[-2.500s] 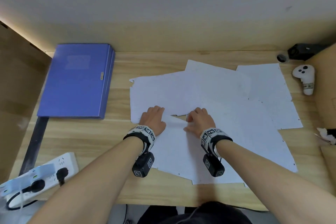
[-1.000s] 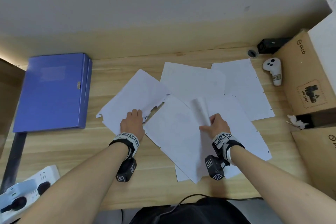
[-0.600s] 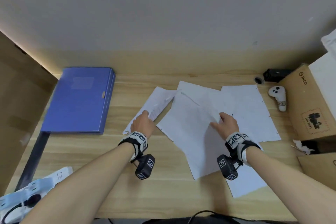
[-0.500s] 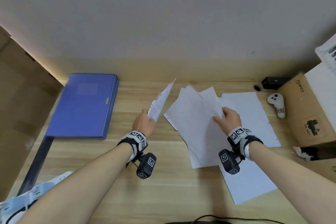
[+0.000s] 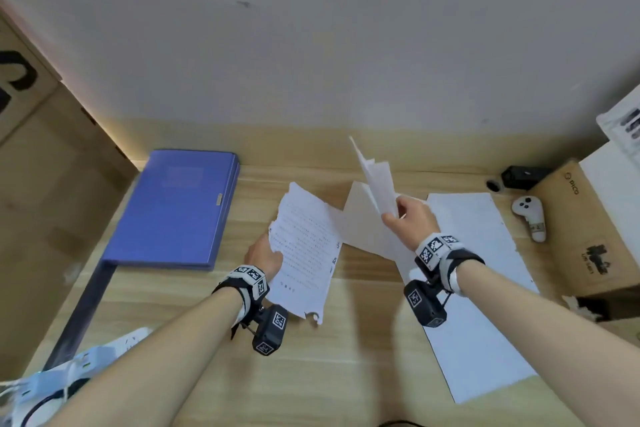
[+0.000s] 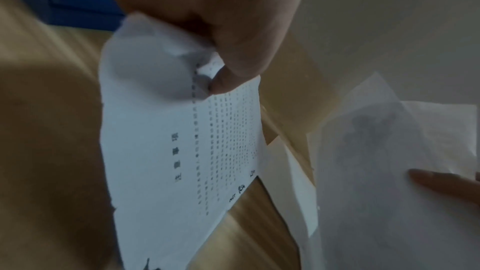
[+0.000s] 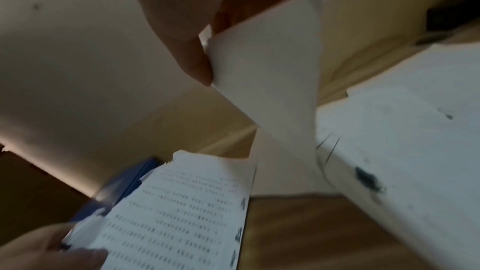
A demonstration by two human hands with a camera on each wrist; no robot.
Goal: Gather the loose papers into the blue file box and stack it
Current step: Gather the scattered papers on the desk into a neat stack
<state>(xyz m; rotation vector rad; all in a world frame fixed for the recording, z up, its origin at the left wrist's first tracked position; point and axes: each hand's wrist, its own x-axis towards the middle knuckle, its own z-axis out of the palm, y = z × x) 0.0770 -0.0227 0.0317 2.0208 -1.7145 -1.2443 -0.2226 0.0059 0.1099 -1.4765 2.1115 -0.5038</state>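
The blue file box point(image 5: 176, 215) lies shut and flat at the back left of the wooden desk point(image 5: 346, 367). My left hand point(image 5: 265, 257) pinches the left edge of a printed sheet point(image 5: 304, 253), lifted off the desk; the thumb point(image 6: 233, 77) presses its printed face. My right hand point(image 5: 410, 218) grips a small sheaf of white papers point(image 5: 377, 180) raised upright above the desk, pinched between thumb point(image 7: 192, 63) and fingers. More white sheets point(image 5: 481, 288) lie flat under and right of the right arm.
A cardboard box point(image 5: 585, 229) stands at the right edge, with a white controller point(image 5: 530, 215) and a small black device point(image 5: 523, 177) beside it. A power strip point(image 5: 69, 371) sits at the front left. Another cardboard box point(image 5: 41, 191) flanks the left side.
Both hands have lifted papers off the desk. The left hand's sheet has turned its printed face up, and the right hand has raised its sheaf upright, leaving fewer sheets spread out.
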